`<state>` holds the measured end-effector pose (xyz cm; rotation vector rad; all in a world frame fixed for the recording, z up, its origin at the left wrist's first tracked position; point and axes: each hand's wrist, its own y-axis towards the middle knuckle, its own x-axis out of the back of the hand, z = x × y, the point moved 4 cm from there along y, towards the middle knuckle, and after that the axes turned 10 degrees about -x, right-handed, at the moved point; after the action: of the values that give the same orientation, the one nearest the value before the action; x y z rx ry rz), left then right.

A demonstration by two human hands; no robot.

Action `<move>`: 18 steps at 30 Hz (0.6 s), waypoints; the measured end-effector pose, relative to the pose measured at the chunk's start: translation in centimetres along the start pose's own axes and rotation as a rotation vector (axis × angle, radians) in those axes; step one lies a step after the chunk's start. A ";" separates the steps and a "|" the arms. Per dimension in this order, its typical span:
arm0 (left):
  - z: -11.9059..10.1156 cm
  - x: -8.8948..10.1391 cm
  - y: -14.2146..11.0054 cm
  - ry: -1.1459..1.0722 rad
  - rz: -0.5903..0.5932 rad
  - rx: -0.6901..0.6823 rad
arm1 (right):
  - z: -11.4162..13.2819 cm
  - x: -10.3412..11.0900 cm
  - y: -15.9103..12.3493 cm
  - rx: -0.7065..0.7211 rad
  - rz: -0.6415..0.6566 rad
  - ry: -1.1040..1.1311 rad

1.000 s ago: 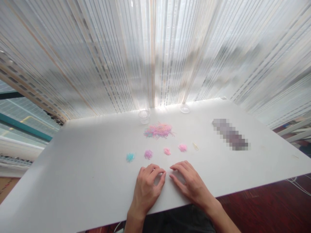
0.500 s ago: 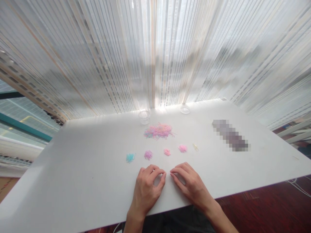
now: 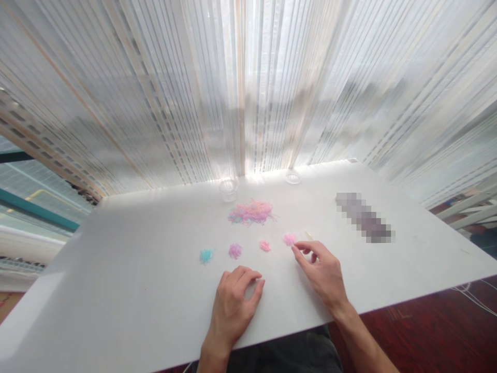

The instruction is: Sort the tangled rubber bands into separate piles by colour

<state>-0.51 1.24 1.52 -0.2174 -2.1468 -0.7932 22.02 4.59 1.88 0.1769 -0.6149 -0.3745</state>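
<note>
Light pink pile (image 3: 289, 239) sits on the white table (image 3: 116, 280), right of centre, at the person's right fingertips. Right hand (image 3: 324, 272): thumb and index drawn together at the pile's near edge; can't tell if a strand is pinched. Pale yellow bit (image 3: 308, 235) just beyond that hand's knuckles. Coral pink pile (image 3: 264, 246) left of the light pink one, then purple pile (image 3: 235, 251), then teal pile (image 3: 206, 256), all in a rough row. Left hand (image 3: 235, 298) rests nearer the table edge, fingers curled, small gap between thumb and index, nothing visible in them. Mixed-colour heap (image 3: 251, 212) behind the row; clear cup (image 3: 228, 191) just behind it, clear shallow dish (image 3: 293, 177) by the curtain (image 3: 248, 103).
</note>
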 end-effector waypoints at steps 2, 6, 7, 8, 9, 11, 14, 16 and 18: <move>0.0 0.0 0.0 0.001 -0.004 0.002 | -0.4 0.1 0.9 0.000 -0.040 -0.026; 0.0 0.0 -0.1 -0.002 -0.015 0.005 | -1.0 -0.2 1.3 -0.003 -0.067 -0.052; 0.0 0.0 -0.1 -0.003 -0.017 0.007 | -1.2 -0.4 1.3 -0.008 -0.065 -0.054; 0.0 0.0 -0.1 -0.006 -0.016 0.008 | -1.4 -0.5 1.2 -0.013 -0.062 -0.055; 0.1 0.0 -0.1 -0.008 -0.015 0.011 | -1.5 -0.5 1.1 -0.016 -0.058 -0.056; 0.1 -0.1 -0.1 -0.012 -0.008 0.018 | -1.7 -0.6 1.0 -0.021 -0.048 -0.061; 0.1 -0.1 -0.3 -0.013 0.002 0.027 | -1.7 -0.7 1.0 -0.029 -0.040 -0.075; 0.2 -0.1 -0.4 -0.011 0.017 0.036 | -1.6 -0.8 1.1 -0.034 -0.046 -0.080; 0.2 -0.2 -0.4 -0.011 0.032 0.045 | -1.6 -0.8 1.2 -0.033 -0.058 -0.079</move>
<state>-0.71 1.05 1.07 -0.2331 -2.1637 -0.7261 22.69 6.07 0.50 0.1492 -0.6824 -0.4493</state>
